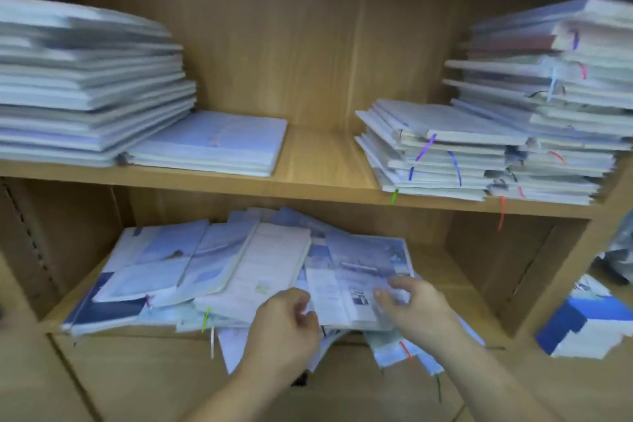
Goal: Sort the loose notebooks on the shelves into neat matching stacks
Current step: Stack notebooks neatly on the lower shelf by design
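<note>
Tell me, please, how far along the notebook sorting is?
Done: two left stacks and two right stacks sit on the upper shelf. In hand: the left hand and right hand are at the front of the loose pile on the lower shelf; the grip is blurred. Left: that whole fanned pile, some notebooks overhanging the edge.

The left stack is blurred and cut by the edge.

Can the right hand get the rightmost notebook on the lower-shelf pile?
Likely yes: the right hand is at the front edge of that notebook, its right half uncovered, and the left hand is beside, not across.
</note>
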Demonstrator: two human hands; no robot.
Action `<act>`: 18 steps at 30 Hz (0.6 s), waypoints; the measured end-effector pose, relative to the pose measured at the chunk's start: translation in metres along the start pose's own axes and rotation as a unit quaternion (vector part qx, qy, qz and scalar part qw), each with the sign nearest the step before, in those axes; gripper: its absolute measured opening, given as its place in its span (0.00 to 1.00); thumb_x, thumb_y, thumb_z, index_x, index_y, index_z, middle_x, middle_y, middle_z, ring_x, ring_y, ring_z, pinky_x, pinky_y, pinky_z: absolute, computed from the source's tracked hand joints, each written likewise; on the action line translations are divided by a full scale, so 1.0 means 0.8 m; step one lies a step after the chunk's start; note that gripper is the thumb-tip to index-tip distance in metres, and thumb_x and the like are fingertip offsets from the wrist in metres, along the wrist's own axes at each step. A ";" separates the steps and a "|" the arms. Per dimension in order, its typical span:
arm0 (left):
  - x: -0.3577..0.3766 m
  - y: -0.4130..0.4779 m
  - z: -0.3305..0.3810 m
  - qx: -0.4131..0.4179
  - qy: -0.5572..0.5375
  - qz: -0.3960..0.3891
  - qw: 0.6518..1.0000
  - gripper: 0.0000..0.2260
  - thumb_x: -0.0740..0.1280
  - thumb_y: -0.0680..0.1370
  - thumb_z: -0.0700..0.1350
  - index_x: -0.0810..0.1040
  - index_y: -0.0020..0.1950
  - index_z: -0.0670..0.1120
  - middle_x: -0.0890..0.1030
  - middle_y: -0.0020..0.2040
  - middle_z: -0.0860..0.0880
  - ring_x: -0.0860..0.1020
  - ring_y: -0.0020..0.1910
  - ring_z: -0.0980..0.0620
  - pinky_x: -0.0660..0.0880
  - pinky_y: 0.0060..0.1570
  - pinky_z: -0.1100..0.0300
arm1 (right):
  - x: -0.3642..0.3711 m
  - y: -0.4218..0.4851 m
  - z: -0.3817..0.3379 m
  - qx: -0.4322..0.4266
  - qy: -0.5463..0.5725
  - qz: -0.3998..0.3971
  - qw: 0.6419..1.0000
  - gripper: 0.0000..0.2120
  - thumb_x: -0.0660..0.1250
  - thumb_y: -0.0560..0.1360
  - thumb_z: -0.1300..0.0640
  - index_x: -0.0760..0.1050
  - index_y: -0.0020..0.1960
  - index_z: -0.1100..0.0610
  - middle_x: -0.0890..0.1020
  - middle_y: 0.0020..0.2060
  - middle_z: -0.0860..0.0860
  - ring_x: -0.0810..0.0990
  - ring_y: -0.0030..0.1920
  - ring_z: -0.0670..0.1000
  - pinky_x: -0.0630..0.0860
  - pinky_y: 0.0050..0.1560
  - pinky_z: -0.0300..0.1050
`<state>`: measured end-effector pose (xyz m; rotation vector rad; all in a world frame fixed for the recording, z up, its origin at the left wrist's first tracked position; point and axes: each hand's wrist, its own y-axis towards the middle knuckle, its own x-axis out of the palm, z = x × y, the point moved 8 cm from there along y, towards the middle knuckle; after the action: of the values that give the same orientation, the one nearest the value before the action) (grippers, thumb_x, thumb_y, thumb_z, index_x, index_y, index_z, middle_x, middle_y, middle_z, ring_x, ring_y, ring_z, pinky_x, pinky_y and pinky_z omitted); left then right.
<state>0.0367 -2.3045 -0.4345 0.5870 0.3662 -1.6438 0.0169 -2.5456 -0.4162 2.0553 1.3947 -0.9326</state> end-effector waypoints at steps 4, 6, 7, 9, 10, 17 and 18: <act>0.015 0.006 0.001 -0.022 -0.008 -0.037 0.999 0.07 0.66 0.73 0.56 0.69 0.43 0.57 0.83 0.48 0.45 0.82 0.48 0.47 0.80 0.51 0.49 | 0.015 0.025 0.029 0.011 -0.025 -0.034 0.999 0.31 0.71 0.73 0.35 0.78 0.68 0.54 0.80 0.66 0.49 0.77 0.67 0.50 0.72 0.63 0.45; 0.014 0.009 0.001 -0.040 -0.022 -0.023 0.999 0.10 0.69 0.76 0.52 0.68 0.42 0.58 0.83 0.50 0.44 0.81 0.50 0.47 0.80 0.53 0.50 | 0.018 0.035 0.036 0.012 -0.047 -0.032 0.998 0.35 0.70 0.71 0.31 0.78 0.67 0.55 0.80 0.64 0.52 0.77 0.66 0.52 0.74 0.62 0.47; 0.014 0.010 0.001 -0.048 -0.031 -0.011 0.998 0.10 0.70 0.77 0.50 0.69 0.42 0.57 0.83 0.51 0.44 0.81 0.51 0.47 0.79 0.53 0.51 | 0.019 0.037 0.036 0.015 -0.060 -0.029 0.998 0.36 0.69 0.71 0.30 0.78 0.66 0.57 0.81 0.63 0.53 0.77 0.65 0.53 0.74 0.62 0.48; 0.015 0.011 0.000 -0.074 -0.071 0.021 0.995 0.13 0.72 0.77 0.48 0.69 0.39 0.56 0.82 0.50 0.45 0.81 0.51 0.47 0.79 0.53 0.53 | 0.022 0.042 0.039 0.028 -0.072 -0.025 0.997 0.37 0.69 0.70 0.29 0.77 0.66 0.56 0.80 0.62 0.54 0.75 0.66 0.54 0.72 0.63 0.49; 0.019 0.011 -0.002 -0.096 -0.098 0.030 0.990 0.14 0.72 0.76 0.47 0.68 0.37 0.55 0.83 0.48 0.44 0.82 0.50 0.46 0.79 0.53 0.52 | 0.025 0.044 0.040 0.032 -0.083 -0.026 0.996 0.37 0.68 0.69 0.27 0.77 0.67 0.54 0.80 0.62 0.53 0.73 0.67 0.54 0.71 0.65 0.49; 0.049 0.013 0.014 -0.098 -0.193 -0.003 0.976 0.03 0.72 0.77 0.46 0.80 0.45 0.48 0.82 0.32 0.56 0.83 0.34 0.53 0.83 0.46 0.50 | 0.035 0.036 0.044 0.044 -0.011 -0.054 0.998 0.48 0.68 0.52 0.16 0.78 0.64 0.45 0.76 0.60 0.49 0.73 0.65 0.51 0.73 0.66 0.50; 0.051 0.013 0.016 -0.099 -0.192 -0.001 0.976 0.04 0.73 0.76 0.47 0.80 0.48 0.49 0.83 0.33 0.55 0.83 0.36 0.53 0.83 0.46 0.49 | 0.038 0.033 0.042 0.039 0.013 -0.063 0.997 0.49 0.67 0.50 0.15 0.79 0.62 0.44 0.76 0.59 0.47 0.75 0.62 0.48 0.74 0.65 0.49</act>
<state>0.0419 -2.3465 -0.4461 0.1128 0.2411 -1.6566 0.0399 -2.5603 -0.4608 2.0616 1.5389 -1.0301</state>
